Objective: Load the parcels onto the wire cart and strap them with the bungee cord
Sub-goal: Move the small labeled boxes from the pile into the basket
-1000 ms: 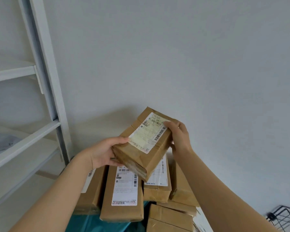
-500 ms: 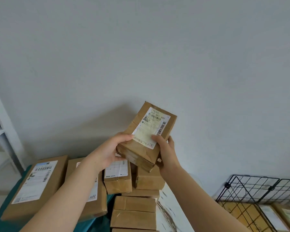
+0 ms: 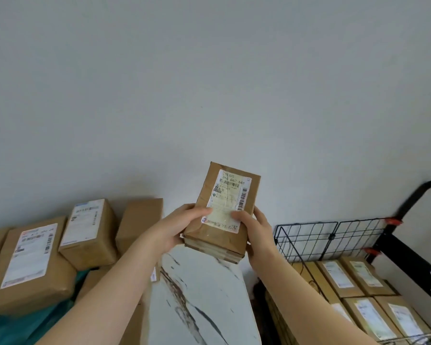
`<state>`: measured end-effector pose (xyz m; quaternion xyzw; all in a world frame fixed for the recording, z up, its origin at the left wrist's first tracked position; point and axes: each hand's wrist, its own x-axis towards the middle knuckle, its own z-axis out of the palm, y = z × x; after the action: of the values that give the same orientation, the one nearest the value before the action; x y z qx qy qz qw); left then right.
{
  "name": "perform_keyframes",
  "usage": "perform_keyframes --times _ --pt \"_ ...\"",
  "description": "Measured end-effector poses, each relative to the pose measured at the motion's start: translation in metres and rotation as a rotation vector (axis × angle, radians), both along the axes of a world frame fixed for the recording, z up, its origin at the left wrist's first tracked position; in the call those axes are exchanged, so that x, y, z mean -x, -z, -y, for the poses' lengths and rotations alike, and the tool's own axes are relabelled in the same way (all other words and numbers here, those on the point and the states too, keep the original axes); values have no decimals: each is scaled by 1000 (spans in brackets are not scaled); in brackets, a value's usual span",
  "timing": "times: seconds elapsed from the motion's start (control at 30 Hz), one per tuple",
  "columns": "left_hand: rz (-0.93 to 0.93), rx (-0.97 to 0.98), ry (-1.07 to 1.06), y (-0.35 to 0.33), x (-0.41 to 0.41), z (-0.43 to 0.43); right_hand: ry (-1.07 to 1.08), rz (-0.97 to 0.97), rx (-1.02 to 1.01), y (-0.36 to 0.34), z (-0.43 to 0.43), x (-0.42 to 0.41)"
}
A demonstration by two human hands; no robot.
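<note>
I hold a small brown parcel (image 3: 224, 207) with a white shipping label up in front of the wall, label facing me. My left hand (image 3: 177, 227) grips its lower left side, thumb on the label. My right hand (image 3: 254, 227) grips the lower right side, thumb on the label too. The black wire cart (image 3: 329, 237) stands at the lower right, and several labelled parcels (image 3: 353, 282) lie packed inside it. No bungee cord shows.
Several more brown parcels (image 3: 33, 265) sit piled at the left on a teal cloth (image 3: 10, 329). A white marbled surface (image 3: 199, 300) runs between the pile and the cart. The cart's black handle (image 3: 418, 195) rises at the far right. A plain wall fills the background.
Both hands have carried the parcel rightward from above the pile, turning it more upright. The view has swung right, so the white shelf has left the frame and the cart has come in.
</note>
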<state>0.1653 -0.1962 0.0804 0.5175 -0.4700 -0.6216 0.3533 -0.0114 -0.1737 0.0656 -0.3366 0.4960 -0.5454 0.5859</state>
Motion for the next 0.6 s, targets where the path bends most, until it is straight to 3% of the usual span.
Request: perform_keyframes --times 0.27,0.6 --pt "17 -17 98 24 147 -3 82 -33 -25 20 -17 142" --pt "-79 -187 71 78 275 21 119 -23 -140 69 2 270"
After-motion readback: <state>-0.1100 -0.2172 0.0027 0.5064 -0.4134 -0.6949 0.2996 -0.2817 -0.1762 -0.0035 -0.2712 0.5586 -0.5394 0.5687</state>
